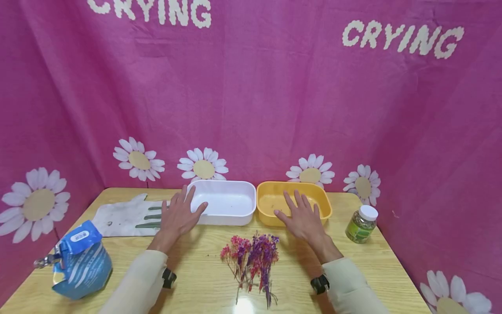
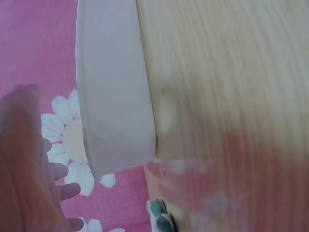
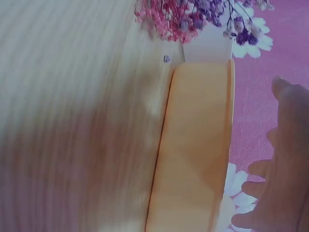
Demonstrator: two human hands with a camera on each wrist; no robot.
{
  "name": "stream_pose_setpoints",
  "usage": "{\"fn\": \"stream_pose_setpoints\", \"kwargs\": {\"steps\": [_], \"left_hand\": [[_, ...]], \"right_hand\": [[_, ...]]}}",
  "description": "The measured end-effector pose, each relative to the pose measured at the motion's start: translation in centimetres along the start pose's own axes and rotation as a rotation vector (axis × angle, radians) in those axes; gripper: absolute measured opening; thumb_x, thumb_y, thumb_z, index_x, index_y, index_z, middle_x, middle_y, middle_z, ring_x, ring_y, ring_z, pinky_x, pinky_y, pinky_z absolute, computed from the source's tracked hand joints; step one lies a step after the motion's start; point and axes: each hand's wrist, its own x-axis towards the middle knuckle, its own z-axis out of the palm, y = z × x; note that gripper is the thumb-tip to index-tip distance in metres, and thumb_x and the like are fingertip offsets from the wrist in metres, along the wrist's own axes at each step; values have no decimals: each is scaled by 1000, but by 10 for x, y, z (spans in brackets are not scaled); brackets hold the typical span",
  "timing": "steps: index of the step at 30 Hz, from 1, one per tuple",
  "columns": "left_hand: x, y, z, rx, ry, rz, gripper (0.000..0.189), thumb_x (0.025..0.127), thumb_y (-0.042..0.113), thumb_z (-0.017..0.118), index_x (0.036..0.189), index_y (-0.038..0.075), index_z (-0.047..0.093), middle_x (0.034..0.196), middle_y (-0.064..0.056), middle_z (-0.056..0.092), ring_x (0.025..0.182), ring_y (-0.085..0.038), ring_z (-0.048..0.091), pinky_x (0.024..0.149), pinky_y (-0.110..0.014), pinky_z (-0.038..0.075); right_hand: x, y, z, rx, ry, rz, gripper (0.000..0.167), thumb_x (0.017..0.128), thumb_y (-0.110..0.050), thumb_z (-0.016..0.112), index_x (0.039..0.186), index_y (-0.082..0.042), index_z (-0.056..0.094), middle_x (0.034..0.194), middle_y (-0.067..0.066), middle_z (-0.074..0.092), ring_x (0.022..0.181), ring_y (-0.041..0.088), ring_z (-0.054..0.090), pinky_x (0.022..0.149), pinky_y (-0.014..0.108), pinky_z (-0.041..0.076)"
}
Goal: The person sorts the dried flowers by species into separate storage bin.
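My left hand [image 1: 179, 217] is spread with straight fingers at the left end of a white plastic tub [image 1: 225, 220], and holds nothing. Its fingertips overlap the tub's near left corner in the head view. Over the near side of a yellow plastic tub [image 1: 270, 216] my right hand [image 1: 303, 218] is likewise spread, with nothing in it. The two tubs stand side by side at the table's back. Between the forearms lies a bunch of dried pink and purple flowers [image 1: 255, 257], blooms toward the tubs. In the right wrist view, the yellow tub's wall [image 3: 195, 140] stands beside the fingers.
A pale glove with green stripes [image 1: 125, 218] lies flat at the back left. In front of it stands a blue bag [image 1: 84, 266] with a metal clip [image 1: 48, 260]. A lidded jar [image 1: 361, 224] stands at the right. Pink curtain [image 1: 251, 96] surrounds the wooden table [image 1: 204, 279].
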Motion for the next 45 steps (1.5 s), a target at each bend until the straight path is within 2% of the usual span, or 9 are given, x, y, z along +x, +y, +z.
{"fn": "stream_pose_setpoints", "kwargs": {"steps": [4,10,14,22,27,30,33,38,45], "left_hand": [[-2,-5,4,-31,-5,-22,84,92,70,33,156,18,18,163,-13,12,145,-42,23,113,-70,12],[-4,-12,8,-51,23,-21,82,93,63,43,154,12,23,160,-18,23,142,-42,30,113,-62,25],[-5,-17,11,-82,23,-26,82,92,60,46,154,10,24,159,-19,24,140,-44,32,111,-61,30],[-9,-22,18,-137,-22,-63,81,94,54,48,154,6,21,160,-22,18,143,-44,25,114,-61,27],[-10,-24,19,-195,-17,-83,80,95,51,50,153,4,20,158,-18,25,141,-41,32,112,-59,32],[-11,-25,20,-219,-19,-93,81,95,51,50,153,3,19,158,-18,25,140,-41,33,111,-58,34],[-11,-24,20,-240,-37,-107,83,95,51,49,153,1,17,158,-19,23,141,-41,31,112,-58,33],[-12,-25,19,-285,-68,-118,82,97,50,47,153,0,15,157,-22,24,141,-42,31,112,-60,31],[-10,-27,20,-364,-108,-142,81,98,47,47,153,0,13,155,-26,24,142,-45,28,113,-61,27]], "right_hand": [[-8,-2,2,25,6,-9,80,92,-73,30,155,-25,20,161,16,20,147,41,21,112,70,16],[-19,-8,3,76,27,-41,74,95,-64,38,155,-23,24,159,18,24,145,41,26,113,68,20],[-25,-12,3,98,44,-60,72,96,-60,42,154,-22,26,159,18,26,144,41,28,114,64,23],[-41,-16,6,128,51,-82,71,95,-58,46,153,-21,29,157,19,30,142,39,33,114,57,30],[-49,-20,10,156,63,-82,68,95,-54,50,152,-24,31,155,18,35,140,39,36,112,58,32],[-54,-22,12,183,87,-84,64,94,-48,56,150,-23,36,149,16,43,135,37,43,110,56,36],[-60,-25,13,214,106,-71,61,93,-44,60,147,-22,42,139,12,52,128,32,50,107,50,40],[-69,-29,14,281,91,2,56,92,-43,62,143,-26,47,129,5,56,117,25,55,99,47,46],[-79,-33,17,357,38,59,56,90,-36,65,142,-25,47,126,1,58,111,21,58,92,45,50]]}}
